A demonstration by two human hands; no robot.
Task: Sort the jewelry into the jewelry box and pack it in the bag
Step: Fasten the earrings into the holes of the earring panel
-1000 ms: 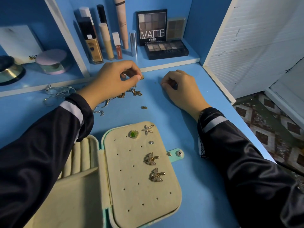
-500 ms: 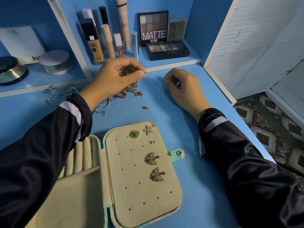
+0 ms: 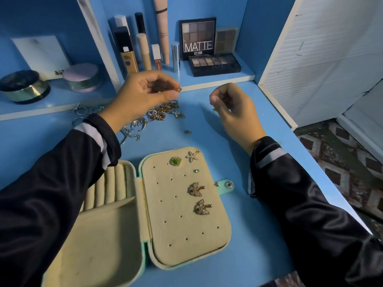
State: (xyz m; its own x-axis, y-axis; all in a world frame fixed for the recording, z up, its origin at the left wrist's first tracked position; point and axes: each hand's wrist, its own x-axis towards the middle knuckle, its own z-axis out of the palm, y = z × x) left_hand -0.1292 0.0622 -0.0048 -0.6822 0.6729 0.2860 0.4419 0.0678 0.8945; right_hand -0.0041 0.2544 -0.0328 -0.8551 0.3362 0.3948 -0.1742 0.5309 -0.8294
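Observation:
An open cream-lined jewelry box (image 3: 180,247) lies on the blue table, its right panel holding a green stud (image 3: 176,161), a starfish stud (image 3: 192,156) and two butterfly earrings (image 3: 198,198). My left hand (image 3: 143,96) is raised above a heap of chains and jewelry (image 3: 157,114) and pinches a small gold earring (image 3: 179,88) at its fingertips. My right hand (image 3: 234,108) hovers to the right with fingers curled; a tiny piece shows under them, too small to identify. One loose small piece (image 3: 187,132) lies on the table between heap and box.
Cosmetic tubes and bottles (image 3: 143,50), eyeshadow palettes (image 3: 214,64) and round compacts (image 3: 83,77) stand on the raised shelf behind. A silver tangle (image 3: 85,111) lies at the left. The table's right edge (image 3: 310,154) drops to a tiled floor.
Both hands have lifted off the table. My left hand raised the small gold earring out of the heap; my right hand rose and moved slightly right.

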